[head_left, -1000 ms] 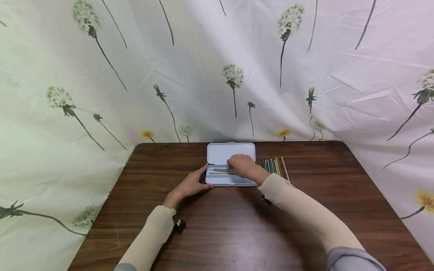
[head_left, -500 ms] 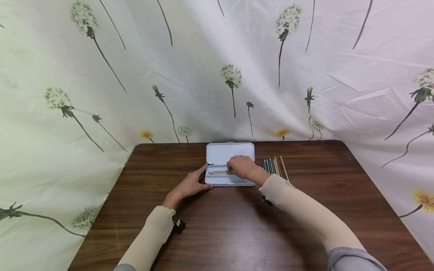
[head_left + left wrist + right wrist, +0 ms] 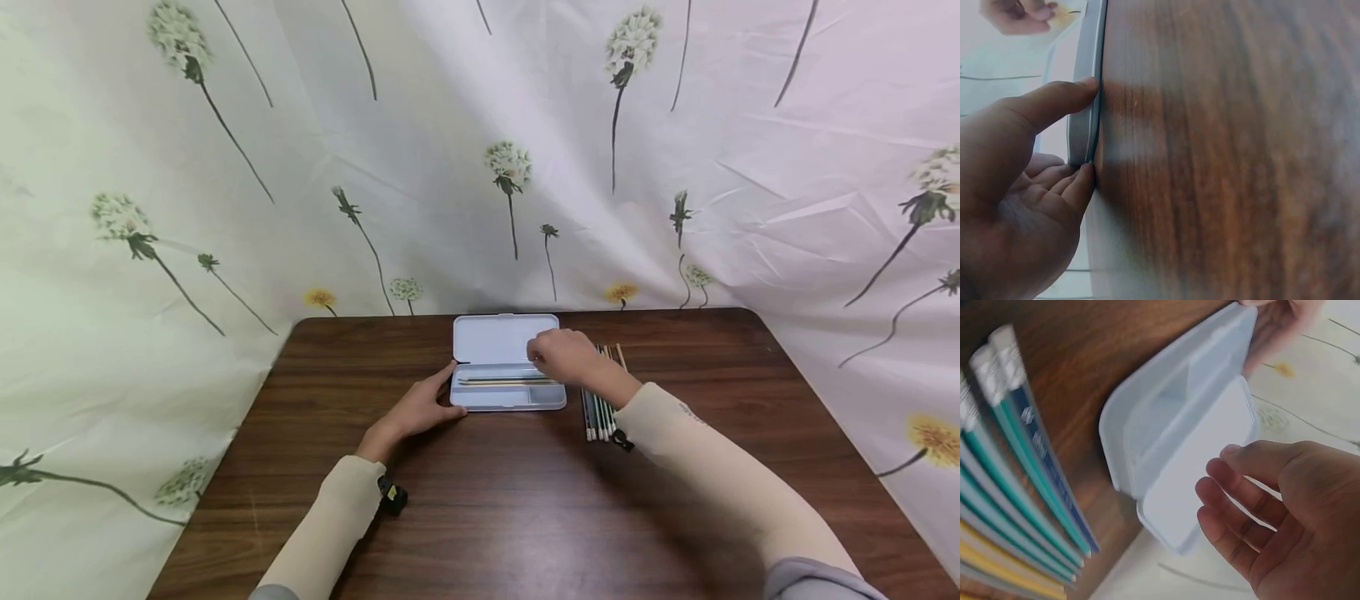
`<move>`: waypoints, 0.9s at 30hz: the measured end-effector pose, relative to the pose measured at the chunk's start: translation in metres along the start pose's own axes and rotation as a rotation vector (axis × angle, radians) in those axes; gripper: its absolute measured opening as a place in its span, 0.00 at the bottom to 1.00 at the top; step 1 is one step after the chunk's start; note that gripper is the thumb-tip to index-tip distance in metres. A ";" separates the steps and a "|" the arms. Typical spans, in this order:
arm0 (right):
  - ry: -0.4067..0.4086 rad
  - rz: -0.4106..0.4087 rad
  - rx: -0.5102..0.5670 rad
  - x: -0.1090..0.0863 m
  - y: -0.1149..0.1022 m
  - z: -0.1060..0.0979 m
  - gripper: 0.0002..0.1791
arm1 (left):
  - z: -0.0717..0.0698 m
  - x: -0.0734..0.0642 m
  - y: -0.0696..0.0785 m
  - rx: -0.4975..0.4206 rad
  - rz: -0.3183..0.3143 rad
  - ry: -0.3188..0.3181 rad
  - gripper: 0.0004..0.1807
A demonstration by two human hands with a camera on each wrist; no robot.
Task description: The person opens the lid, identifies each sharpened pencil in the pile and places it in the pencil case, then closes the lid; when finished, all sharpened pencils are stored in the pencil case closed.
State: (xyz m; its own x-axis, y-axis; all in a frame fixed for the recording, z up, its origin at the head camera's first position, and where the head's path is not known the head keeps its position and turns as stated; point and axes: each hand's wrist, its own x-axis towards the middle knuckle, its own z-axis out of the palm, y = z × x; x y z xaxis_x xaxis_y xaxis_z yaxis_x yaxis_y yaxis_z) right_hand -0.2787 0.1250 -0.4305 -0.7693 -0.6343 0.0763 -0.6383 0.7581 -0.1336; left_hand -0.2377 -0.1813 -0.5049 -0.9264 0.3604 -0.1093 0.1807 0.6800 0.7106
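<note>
On the table (image 3: 487, 500), the open pencil case (image 3: 487, 399) with pencils (image 3: 495, 382) is being gripped at left by fingers of the left hand (image 3: 416, 408); above, the right hand (image 3: 566, 357) is being held with fingers loosely bent.

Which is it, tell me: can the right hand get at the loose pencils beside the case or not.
Likely yes: the right hand looks empty, its fingers loosely bent, and the loose pencils lie close by on the table, with nothing seen resting on them.

Right wrist view crops the pencils (image 3: 1032, 467) (blurred); left wrist view, the case (image 3: 1082, 122).
</note>
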 end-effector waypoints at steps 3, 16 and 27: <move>0.011 0.018 0.016 -0.010 0.007 -0.010 0.07 | -0.001 -0.001 0.001 -0.004 -0.004 -0.001 0.53; 0.020 0.186 0.054 -0.055 0.048 -0.025 0.05 | -0.004 -0.002 0.001 0.010 -0.005 0.001 0.53; -0.036 0.278 0.136 -0.081 0.081 0.010 0.06 | -0.001 -0.002 0.002 0.003 0.009 0.006 0.53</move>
State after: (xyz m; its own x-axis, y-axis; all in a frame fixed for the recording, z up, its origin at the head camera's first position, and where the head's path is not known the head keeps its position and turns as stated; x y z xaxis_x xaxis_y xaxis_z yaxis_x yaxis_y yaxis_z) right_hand -0.2675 0.2360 -0.4577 -0.9109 -0.4123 -0.0164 -0.3923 0.8775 -0.2758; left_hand -0.2361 -0.1816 -0.5029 -0.9265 0.3631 -0.0989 0.1903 0.6787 0.7093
